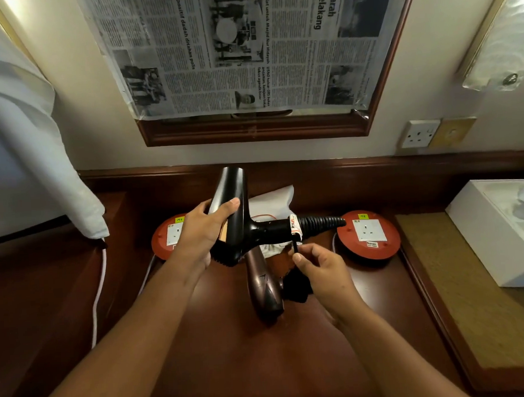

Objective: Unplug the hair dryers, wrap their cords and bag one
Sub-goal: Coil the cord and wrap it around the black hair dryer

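Left hand wrapped round glossy black hair dryer barrel, held above wooden desk; right hand pinching its thin black cord below ribbed handle sleeve. Underneath — bronze hair dryer lying flat, white bag behind, round red socket reels either side.

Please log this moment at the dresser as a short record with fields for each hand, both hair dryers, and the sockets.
left hand: the left hand grips the barrel of the black hair dryer, held above the desk
right hand: the right hand pinches the thin black cord just below the dryer's handle
second dryer: the brown metallic hair dryer lies on the dark wooden desk
sockets: two round red socket reels, one on each side, nothing plugged in the right one
bag: white cloth bag behind the dryers
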Demonstrator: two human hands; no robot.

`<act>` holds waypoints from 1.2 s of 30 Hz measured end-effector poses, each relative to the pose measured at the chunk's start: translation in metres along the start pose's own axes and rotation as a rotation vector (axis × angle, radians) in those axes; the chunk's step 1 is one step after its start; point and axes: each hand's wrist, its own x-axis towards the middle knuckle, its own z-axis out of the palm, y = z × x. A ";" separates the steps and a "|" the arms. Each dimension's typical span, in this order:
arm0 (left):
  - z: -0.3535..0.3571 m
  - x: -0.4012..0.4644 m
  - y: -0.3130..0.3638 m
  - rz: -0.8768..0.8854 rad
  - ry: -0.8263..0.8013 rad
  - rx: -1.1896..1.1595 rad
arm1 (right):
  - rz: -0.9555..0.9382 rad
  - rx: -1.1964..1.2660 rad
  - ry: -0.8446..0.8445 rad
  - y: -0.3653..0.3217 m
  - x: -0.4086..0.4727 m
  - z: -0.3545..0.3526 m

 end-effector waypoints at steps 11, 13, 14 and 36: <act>-0.023 0.004 -0.006 -0.135 -0.125 -0.132 | -0.270 -0.148 0.149 0.011 0.022 -0.004; -0.027 0.007 -0.006 -0.147 -0.134 -0.136 | -0.368 -0.234 0.212 0.013 0.025 -0.004; -0.029 0.008 -0.006 -0.154 -0.132 -0.145 | -0.417 -0.297 0.235 0.014 0.027 -0.004; -0.036 -0.006 -0.047 0.034 -0.164 -0.031 | 0.205 0.771 -0.172 0.011 0.014 0.011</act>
